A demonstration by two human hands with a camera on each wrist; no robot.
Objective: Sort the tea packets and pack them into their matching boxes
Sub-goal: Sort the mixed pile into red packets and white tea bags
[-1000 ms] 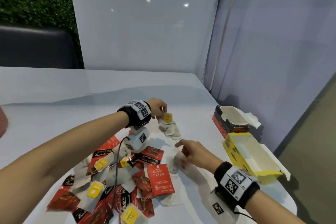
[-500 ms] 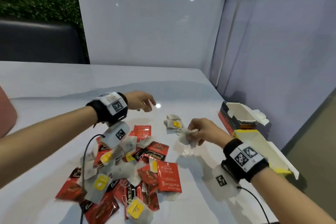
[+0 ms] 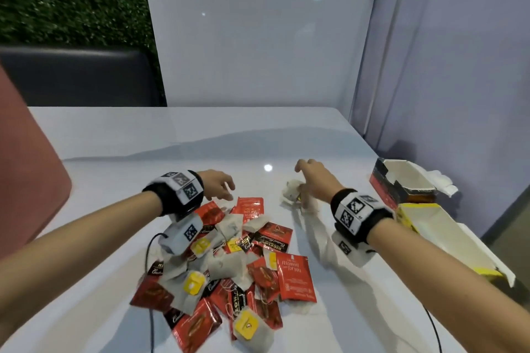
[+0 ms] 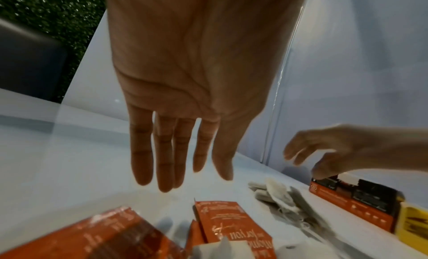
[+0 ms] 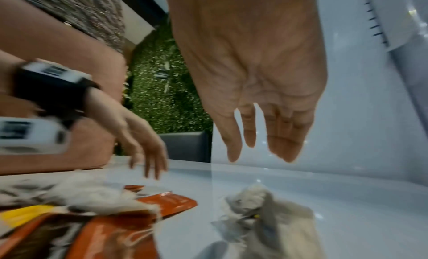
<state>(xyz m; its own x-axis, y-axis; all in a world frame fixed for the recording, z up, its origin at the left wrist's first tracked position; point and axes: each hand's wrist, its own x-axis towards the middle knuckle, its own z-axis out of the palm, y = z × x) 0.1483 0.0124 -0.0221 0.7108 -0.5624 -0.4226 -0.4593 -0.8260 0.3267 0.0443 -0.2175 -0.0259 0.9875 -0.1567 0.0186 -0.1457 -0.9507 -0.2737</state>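
A heap of red foil packets and white tea bags with yellow tags (image 3: 229,261) lies on the white table (image 3: 114,180). My left hand (image 3: 219,188) hovers over the heap's far edge, fingers straight, holding nothing (image 4: 183,153). A small separate pile of white tea bags (image 3: 295,195) lies to the right; my right hand (image 3: 312,178) hangs just above it, fingers loosely spread and empty (image 5: 261,134). The same pile shows below the palm as white tea bags (image 5: 261,217). An open red-black box (image 3: 401,183) and an open yellow box (image 3: 441,235) stand at the right edge.
A pink seat back (image 3: 25,180) rises at the left. A white wall panel (image 3: 258,37) stands behind the table, and the table's right edge runs close past the boxes. Cables trail from both wrist cameras across the table front.
My right hand has set the white tea bag it held onto the small pile and let go, its fingers now spread. My left hand dropped slightly toward the heap.
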